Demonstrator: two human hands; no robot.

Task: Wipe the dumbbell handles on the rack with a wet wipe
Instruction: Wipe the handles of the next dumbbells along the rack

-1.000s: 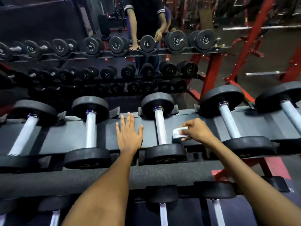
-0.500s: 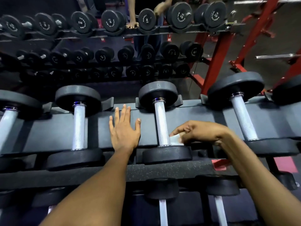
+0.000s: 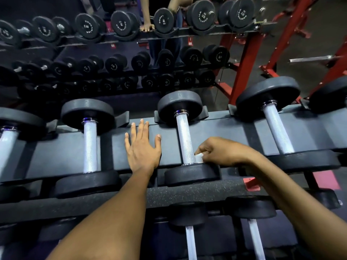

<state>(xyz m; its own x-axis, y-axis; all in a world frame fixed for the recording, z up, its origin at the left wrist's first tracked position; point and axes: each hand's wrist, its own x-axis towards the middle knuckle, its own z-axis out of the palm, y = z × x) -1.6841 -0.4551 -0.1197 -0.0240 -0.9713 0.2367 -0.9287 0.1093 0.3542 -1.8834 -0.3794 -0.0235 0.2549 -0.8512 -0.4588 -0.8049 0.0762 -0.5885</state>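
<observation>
At far left, a silver knurled dumbbell handle (image 3: 6, 147) is cut off by the frame edge, its black round weight plates only partly seen. Beside it, a second black-plated dumbbell with a knurled steel handle (image 3: 90, 147) lies across the grey metal rack shelf (image 3: 56, 152). The left hand (image 3: 141, 147) is laid flat on the shelf, fingers straight and spread, much as half a second earlier. The centre dumbbell's knurled silver handle (image 3: 185, 139) is met at its lower end by the small white wet wipe (image 3: 199, 158), pinched in the curled fingers of the right hand (image 3: 221, 152); since a second ago the wipe has been brought from beside the handle down against it, just above the near plate. Most of the wipe is hidden under the fingers. At right, a larger black dumbbell with a silver handle (image 3: 277, 128) sits untouched. Mirrored racks behind are dim and hard to read.
</observation>
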